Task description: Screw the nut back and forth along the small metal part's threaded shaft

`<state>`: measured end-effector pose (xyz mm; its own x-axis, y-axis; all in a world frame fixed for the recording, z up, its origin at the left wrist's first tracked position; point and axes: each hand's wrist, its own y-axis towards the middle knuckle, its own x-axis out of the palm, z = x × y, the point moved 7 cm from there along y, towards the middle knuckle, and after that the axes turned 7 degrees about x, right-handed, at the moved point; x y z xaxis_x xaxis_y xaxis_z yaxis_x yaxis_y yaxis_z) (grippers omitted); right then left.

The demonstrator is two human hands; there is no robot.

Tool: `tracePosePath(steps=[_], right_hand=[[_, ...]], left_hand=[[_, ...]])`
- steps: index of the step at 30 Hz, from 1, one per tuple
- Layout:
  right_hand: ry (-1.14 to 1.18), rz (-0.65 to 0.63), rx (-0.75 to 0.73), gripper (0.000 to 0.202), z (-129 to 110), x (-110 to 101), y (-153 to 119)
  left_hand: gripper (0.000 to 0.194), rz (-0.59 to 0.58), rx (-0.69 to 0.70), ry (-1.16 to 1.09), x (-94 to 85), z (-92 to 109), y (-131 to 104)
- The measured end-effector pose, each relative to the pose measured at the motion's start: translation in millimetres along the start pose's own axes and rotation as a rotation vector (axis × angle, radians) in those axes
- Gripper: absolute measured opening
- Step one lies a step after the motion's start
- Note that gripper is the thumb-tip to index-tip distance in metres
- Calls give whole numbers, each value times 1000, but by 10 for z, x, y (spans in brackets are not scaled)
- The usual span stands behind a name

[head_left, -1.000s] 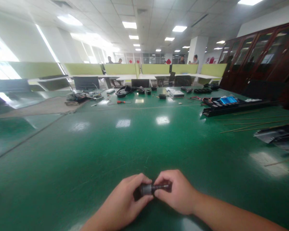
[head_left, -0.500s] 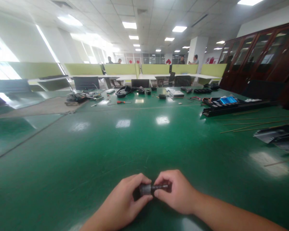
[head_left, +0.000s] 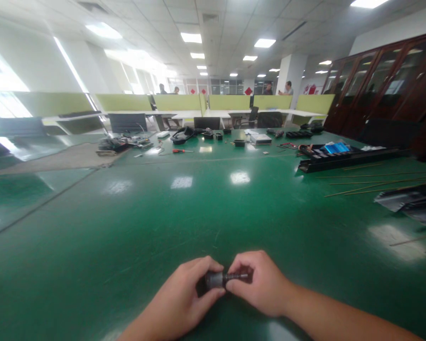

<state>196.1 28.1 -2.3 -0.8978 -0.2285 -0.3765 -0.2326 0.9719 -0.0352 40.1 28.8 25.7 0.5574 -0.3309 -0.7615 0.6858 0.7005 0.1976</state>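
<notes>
Close to me, low in the middle of the view, a small dark cylindrical part with a ridged shaft (head_left: 215, 280) is held level between my hands. Its thick grey-black end sits between the thumb and fingers of my left hand (head_left: 188, 293), which is closed round it. My right hand (head_left: 261, 284) is closed too, its thumb and fingertips pinching the thin ridged shaft. The fingers partly cover both ends of the part. Below the hands lies the glossy green tabletop (head_left: 156, 222).
Farther back stand black trays (head_left: 239, 142), a white box (head_left: 261, 138) and an orange screwdriver (head_left: 179, 150). At right are a long black channel (head_left: 341, 161) with blue-wrapped pieces, thin rods (head_left: 372, 182) and metal brackets (head_left: 419, 203). People are visible beyond the green partitions (head_left: 229, 102).
The fingertips of my right hand have shifted very slightly on the shaft. My left hand and the part stay in the same place.
</notes>
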Motion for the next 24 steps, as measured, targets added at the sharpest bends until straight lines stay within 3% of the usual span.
tracePosePath(steps=[24], right_hand=[[0, -3, 8, 6, -5, -9, -16]], left_hand=[[18, -12, -12, 11, -49, 35, 24]])
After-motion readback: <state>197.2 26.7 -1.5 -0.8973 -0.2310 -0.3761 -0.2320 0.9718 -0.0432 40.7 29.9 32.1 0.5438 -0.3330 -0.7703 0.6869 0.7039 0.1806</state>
